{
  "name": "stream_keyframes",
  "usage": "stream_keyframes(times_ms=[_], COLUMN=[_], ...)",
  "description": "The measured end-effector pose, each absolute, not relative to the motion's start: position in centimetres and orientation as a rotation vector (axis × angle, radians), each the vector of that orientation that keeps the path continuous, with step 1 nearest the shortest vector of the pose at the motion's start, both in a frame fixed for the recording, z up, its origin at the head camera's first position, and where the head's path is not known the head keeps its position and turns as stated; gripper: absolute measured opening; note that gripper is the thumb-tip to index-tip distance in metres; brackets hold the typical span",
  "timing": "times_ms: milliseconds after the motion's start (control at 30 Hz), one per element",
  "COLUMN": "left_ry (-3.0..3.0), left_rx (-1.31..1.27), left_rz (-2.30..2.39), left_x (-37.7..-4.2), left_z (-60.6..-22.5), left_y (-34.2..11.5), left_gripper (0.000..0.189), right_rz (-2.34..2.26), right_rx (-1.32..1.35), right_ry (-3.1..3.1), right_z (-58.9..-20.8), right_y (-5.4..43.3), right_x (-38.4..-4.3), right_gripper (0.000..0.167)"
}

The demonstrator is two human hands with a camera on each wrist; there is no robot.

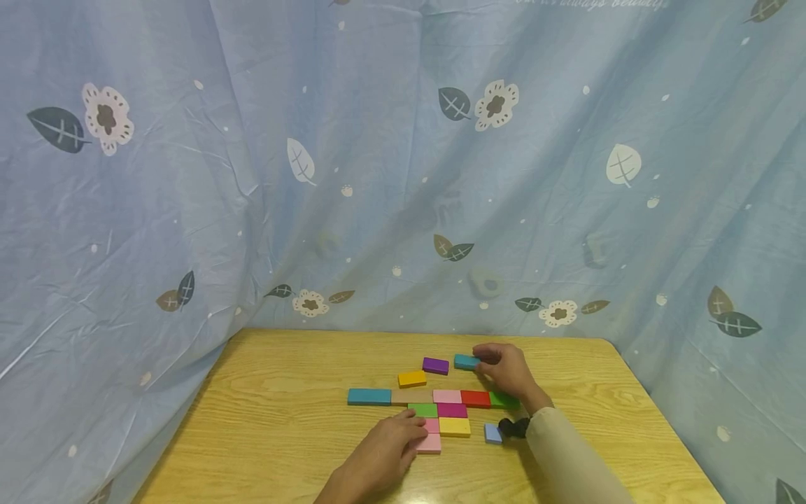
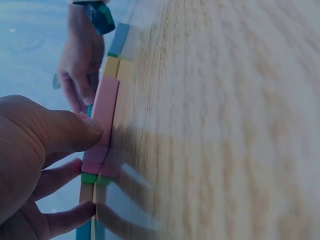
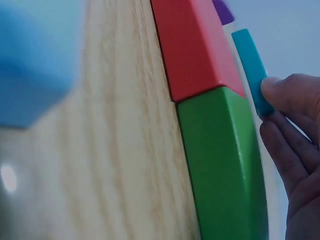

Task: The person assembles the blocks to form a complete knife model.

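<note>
My right hand (image 1: 506, 371) pinches one end of a teal block (image 1: 466, 362) behind the row, as the right wrist view shows with its thumb on the block (image 3: 250, 65). My left hand (image 1: 383, 451) rests at the left side of the layout, fingers loosely spread. Its thumb touches the side of a pink block (image 2: 105, 107), and its fingertips overlap the upper pink block (image 1: 432, 425). Below lies another pink block (image 1: 429, 444), with a yellow block (image 1: 455, 427) to the right. Above them are a light green block (image 1: 422, 410) and a magenta block (image 1: 452, 410).
Across the top runs a row: blue (image 1: 369, 397), wood-coloured (image 1: 411, 397), pink (image 1: 447, 397), red (image 1: 475, 399) and dark green (image 1: 502, 400) blocks. Loose orange (image 1: 412, 379) and purple (image 1: 436, 365) blocks lie behind. A light blue block (image 1: 493, 434) sits near the right wrist. A patterned curtain (image 1: 403, 175) hangs behind the table.
</note>
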State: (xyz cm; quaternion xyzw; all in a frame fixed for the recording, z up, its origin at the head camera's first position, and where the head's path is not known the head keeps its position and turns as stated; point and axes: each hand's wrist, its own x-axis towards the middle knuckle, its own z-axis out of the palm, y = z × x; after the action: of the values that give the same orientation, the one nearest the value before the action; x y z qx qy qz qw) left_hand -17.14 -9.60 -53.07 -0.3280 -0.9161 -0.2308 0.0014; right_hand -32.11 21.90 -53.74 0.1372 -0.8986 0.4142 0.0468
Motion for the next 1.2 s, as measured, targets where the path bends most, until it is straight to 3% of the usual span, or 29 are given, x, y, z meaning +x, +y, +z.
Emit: stream_keyframes(times_ms=[200,700,1033,1200], left_ry=[-2.869,-2.830,-2.842,-2.840], left_rx=[-1.022,-0.990,-0.986,-0.983], left_rz=[-0.742,-0.829,-0.799,-0.804], left_x=[-17.1,-16.9,-16.9,-16.9], left_z=[-53.1,-53.4,-53.4,-53.4], left_y=[-9.6,-9.6,-9.6,-9.7], left_gripper=[0.027,0.026,0.028,0.027], right_rz=[1.309,1.462,1.511,1.513], right_rx=[0.373,0.139,-0.005,0.071], right_ry=[-2.615,-2.537,-2.596,-2.624], right_z=[-52.8,-52.3,-52.5,-52.3], right_y=[22.6,23.8,24.9,24.6], right_x=[-29.2,-17.9,-14.8,-14.7], right_gripper=[0.033,0.031,0.032,0.030])
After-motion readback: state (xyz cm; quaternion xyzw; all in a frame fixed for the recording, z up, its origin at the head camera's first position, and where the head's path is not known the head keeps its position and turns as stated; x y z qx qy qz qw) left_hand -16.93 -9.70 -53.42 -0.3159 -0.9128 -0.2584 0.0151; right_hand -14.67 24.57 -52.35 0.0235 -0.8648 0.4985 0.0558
